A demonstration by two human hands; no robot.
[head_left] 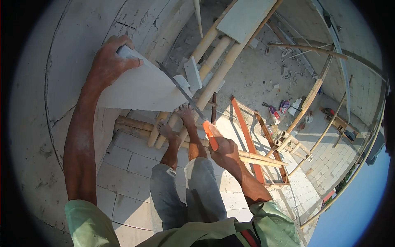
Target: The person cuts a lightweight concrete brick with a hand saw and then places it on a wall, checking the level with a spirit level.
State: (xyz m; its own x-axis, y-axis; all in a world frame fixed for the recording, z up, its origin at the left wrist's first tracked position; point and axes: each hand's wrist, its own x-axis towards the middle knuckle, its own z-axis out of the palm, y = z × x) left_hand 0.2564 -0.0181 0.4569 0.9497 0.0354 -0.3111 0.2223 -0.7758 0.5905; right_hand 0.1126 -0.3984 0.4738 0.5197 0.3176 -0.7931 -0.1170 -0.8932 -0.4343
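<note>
My left hand (109, 64) grips the top corner of a large white lightweight block (142, 88) and steadies it against the white block wall. My right hand (224, 151) is closed on the orange handle of a hand saw (185, 96). The saw's blade runs up and left to the block's right edge, where it touches the block. My bare feet (177, 125) stand on bamboo poles just below the block. Cut-off white block pieces (191, 74) lie on the bamboo beside the blade's tip.
A bamboo scaffold (218, 53) with a white plank runs up and right. Orange wooden frames (251, 140) lean to the right. Far below lies a floor with debris and small items (284, 107). The block wall (135, 164) is under my legs.
</note>
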